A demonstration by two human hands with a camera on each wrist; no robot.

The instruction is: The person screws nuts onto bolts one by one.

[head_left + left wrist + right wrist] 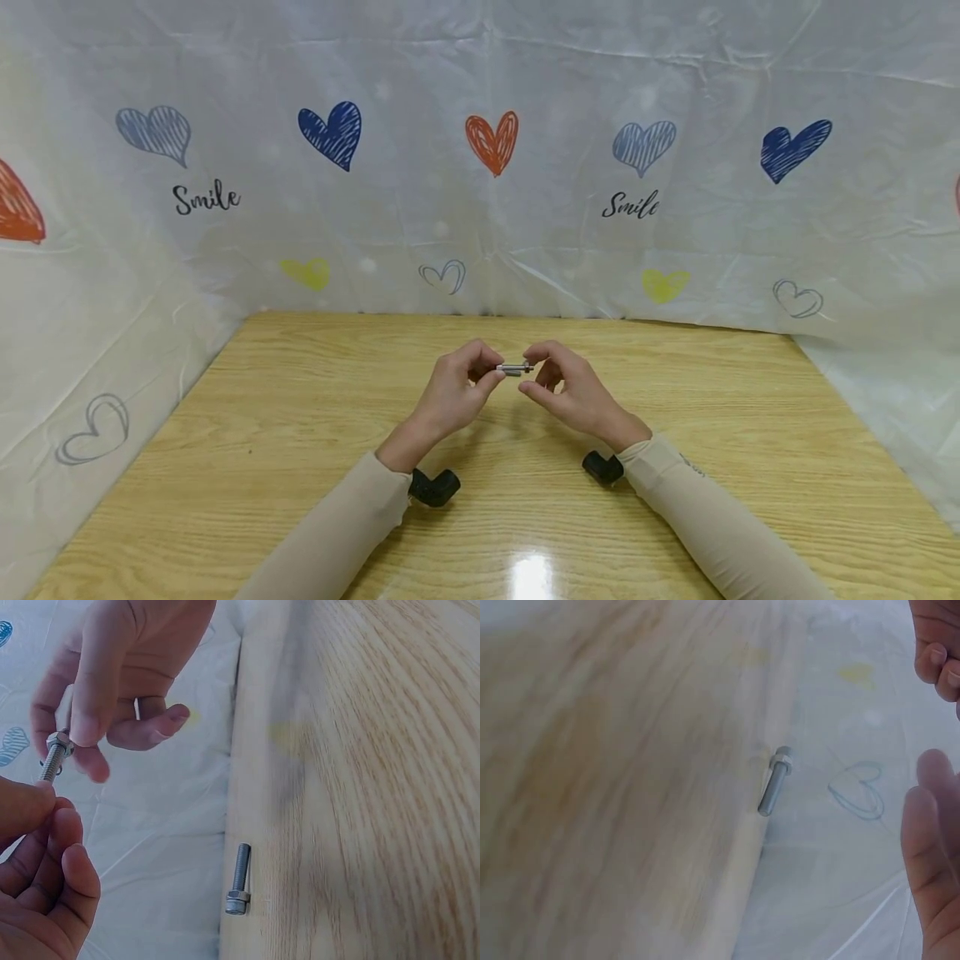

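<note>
Left hand (461, 387) pinches the bolt (515, 367) at 9 o'clock; right hand (573, 392), part-open at 3 o'clock, grips nothing visibly — off-axis turning may jam the nut (527, 366).

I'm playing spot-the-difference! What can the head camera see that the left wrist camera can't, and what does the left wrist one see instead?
Only the head camera shows the beige sleeves, the black things at the wrists, and the word "Smile", written twice.

Only the left wrist camera shows the nut on the loose bolt.

Both show the left hand, the right hand, the held bolt, the loose bolt, the table and the white sheet with hearts.
</note>
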